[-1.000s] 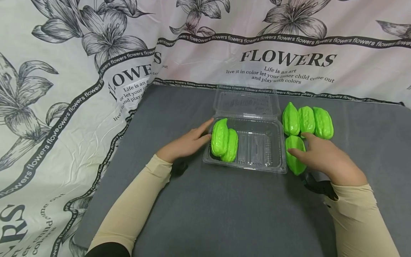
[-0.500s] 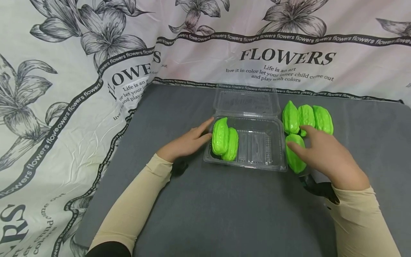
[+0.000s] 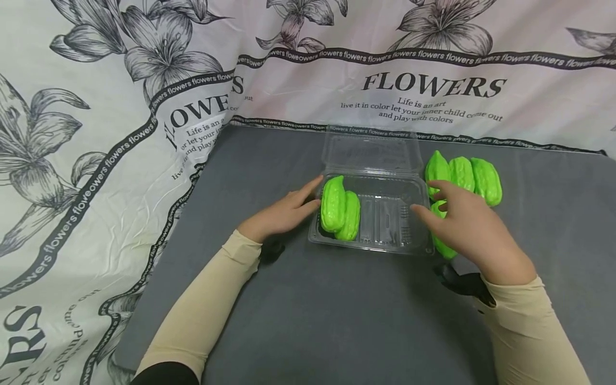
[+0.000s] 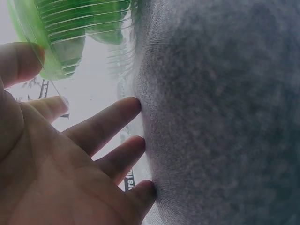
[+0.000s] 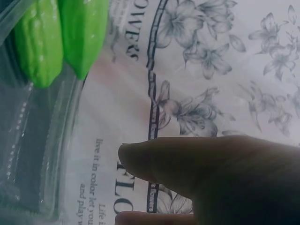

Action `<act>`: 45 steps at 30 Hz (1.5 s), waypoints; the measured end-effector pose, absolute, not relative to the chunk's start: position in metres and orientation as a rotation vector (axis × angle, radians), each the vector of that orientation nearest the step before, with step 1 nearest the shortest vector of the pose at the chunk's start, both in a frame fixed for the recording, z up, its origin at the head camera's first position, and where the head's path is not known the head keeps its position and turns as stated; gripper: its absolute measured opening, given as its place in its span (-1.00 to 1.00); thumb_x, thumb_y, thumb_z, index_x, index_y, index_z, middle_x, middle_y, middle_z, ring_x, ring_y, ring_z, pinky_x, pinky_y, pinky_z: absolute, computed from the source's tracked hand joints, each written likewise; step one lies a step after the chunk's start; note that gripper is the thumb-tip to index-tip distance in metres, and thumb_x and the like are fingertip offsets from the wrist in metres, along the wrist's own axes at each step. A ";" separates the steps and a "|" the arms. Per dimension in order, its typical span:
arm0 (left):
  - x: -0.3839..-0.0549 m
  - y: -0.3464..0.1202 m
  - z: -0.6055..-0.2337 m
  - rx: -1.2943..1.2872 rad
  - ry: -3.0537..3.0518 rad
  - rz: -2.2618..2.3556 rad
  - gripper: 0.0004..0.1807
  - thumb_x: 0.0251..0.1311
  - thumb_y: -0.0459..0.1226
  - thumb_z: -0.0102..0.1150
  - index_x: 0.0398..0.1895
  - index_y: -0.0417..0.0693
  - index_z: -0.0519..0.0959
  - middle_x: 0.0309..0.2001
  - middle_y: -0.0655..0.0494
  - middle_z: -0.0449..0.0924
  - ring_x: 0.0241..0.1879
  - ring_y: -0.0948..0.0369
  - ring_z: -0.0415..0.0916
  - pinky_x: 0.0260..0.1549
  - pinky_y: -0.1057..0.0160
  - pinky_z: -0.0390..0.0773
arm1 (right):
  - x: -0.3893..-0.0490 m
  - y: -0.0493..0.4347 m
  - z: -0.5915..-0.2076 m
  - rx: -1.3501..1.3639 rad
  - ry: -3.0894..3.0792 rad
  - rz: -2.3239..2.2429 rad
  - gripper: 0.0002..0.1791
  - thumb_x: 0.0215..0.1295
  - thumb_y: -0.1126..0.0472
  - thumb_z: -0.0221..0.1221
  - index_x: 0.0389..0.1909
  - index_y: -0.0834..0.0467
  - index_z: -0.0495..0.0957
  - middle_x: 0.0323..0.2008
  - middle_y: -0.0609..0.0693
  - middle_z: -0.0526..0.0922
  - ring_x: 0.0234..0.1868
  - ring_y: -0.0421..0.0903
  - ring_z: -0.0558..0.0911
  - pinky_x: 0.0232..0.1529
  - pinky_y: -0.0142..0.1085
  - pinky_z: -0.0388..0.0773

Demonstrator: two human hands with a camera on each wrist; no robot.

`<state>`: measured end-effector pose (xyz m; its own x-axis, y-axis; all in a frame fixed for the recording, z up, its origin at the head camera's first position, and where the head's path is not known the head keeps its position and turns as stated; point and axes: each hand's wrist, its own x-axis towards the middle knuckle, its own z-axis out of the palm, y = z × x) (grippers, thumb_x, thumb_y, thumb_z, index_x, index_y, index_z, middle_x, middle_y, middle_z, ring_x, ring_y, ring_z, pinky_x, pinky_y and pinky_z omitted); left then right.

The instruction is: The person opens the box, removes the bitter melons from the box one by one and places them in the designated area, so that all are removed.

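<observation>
At the far left, a white cloth (image 3: pixel 43 160) printed with flowers hangs beside the grey counter (image 3: pixel 337 310). A tan left sleeve (image 3: pixel 202 305) leads to the left hand (image 3: pixel 285 212), its fingers spread apart, thumb and forefinger at the left wall of a clear plastic container (image 3: pixel 375 247). The container sits with its lid (image 3: pixel 370 152) folded open behind it. Inside, on the left, lies a ridged green piece (image 3: pixel 333 206), with a second green piece (image 3: pixel 352 216) touching its right side. Over the right wall reaches the right hand (image 3: pixel 469 230), thumb and fingers apart, partly hiding a lone green piece (image 3: pixel 444 248) just beside the container. Behind that hand, three more green pieces (image 3: pixel 462 174) lie side by side. A right sleeve (image 3: pixel 524 331) ends the row.
</observation>
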<state>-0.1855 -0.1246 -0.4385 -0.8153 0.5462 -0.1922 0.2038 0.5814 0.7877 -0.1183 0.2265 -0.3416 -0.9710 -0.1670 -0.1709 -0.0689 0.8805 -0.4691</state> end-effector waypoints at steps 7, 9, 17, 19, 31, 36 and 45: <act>-0.186 -0.126 -0.440 0.588 2.412 1.097 -0.28 0.67 0.13 -0.23 0.72 0.51 -0.25 0.63 -0.04 0.15 0.66 -0.03 -0.09 0.55 -0.20 0.03 | -0.126 0.202 -0.339 -0.242 2.824 -0.744 -0.10 0.53 -0.19 0.15 0.60 0.34 0.17 0.31 0.43 0.52 0.19 0.35 0.61 0.02 0.26 0.55; -0.186 -0.126 -0.440 0.589 2.410 1.103 -0.28 0.67 0.12 -0.23 0.72 0.50 -0.24 0.64 -0.04 0.14 0.66 -0.04 -0.10 0.55 -0.21 0.01 | -0.129 0.195 -0.339 -0.260 2.814 -0.745 -0.09 0.53 -0.19 0.16 0.60 0.35 0.16 0.29 0.45 0.53 0.16 0.34 0.63 0.00 0.25 0.56; -0.187 -0.124 -0.440 0.602 2.399 1.102 -0.28 0.66 0.15 -0.24 0.72 0.53 -0.26 0.63 -0.06 0.15 0.67 -0.04 -0.11 0.56 -0.21 -0.03 | -0.133 0.169 -0.334 -0.306 2.796 -0.797 -0.11 0.52 -0.18 0.17 0.60 0.33 0.19 0.26 0.38 0.58 0.05 0.23 0.68 0.01 0.19 0.59; -0.187 -0.123 -0.440 0.601 2.400 1.100 -0.28 0.66 0.15 -0.24 0.72 0.54 -0.26 0.62 -0.06 0.16 0.67 -0.04 -0.11 0.56 -0.21 -0.03 | -0.135 0.164 -0.334 -0.319 2.809 -0.799 -0.13 0.51 -0.17 0.19 0.57 0.34 0.24 0.22 0.37 0.61 0.00 0.20 0.70 0.00 0.19 0.59; -0.186 -0.124 -0.439 0.593 2.402 1.113 -0.28 0.66 0.15 -0.23 0.73 0.50 -0.23 0.61 -0.04 0.19 0.66 -0.02 -0.11 0.58 -0.20 -0.09 | -0.158 0.141 -0.349 -0.314 2.722 -0.763 -0.16 0.54 -0.18 0.12 0.57 0.33 0.26 0.34 0.36 0.54 0.28 0.32 0.57 0.19 0.28 0.52; -0.187 -0.124 -0.439 0.619 2.401 1.116 -0.27 0.66 0.15 -0.24 0.74 0.45 -0.24 0.62 -0.04 0.18 0.66 0.02 -0.09 0.59 -0.17 -0.20 | -0.161 0.132 -0.352 -0.303 2.703 -0.753 -0.17 0.55 -0.19 0.11 0.55 0.36 0.29 0.37 0.35 0.51 0.36 0.32 0.52 0.27 0.27 0.46; -0.186 -0.124 -0.439 0.610 2.399 1.113 -0.27 0.67 0.13 -0.24 0.73 0.46 -0.24 0.63 -0.04 0.17 0.66 0.04 -0.07 0.60 -0.18 -0.23 | -0.163 0.116 -0.362 -0.338 2.695 -0.738 -0.22 0.54 -0.15 0.14 0.46 0.41 0.40 0.39 0.33 0.51 0.36 0.27 0.53 0.27 0.23 0.50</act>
<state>-0.1857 -0.1237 -0.4391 -0.8134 0.5496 -0.1905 0.2094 0.5823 0.7855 -0.1632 0.1165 -0.3619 -0.9189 -0.3080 -0.2464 -0.1394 0.8380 -0.5276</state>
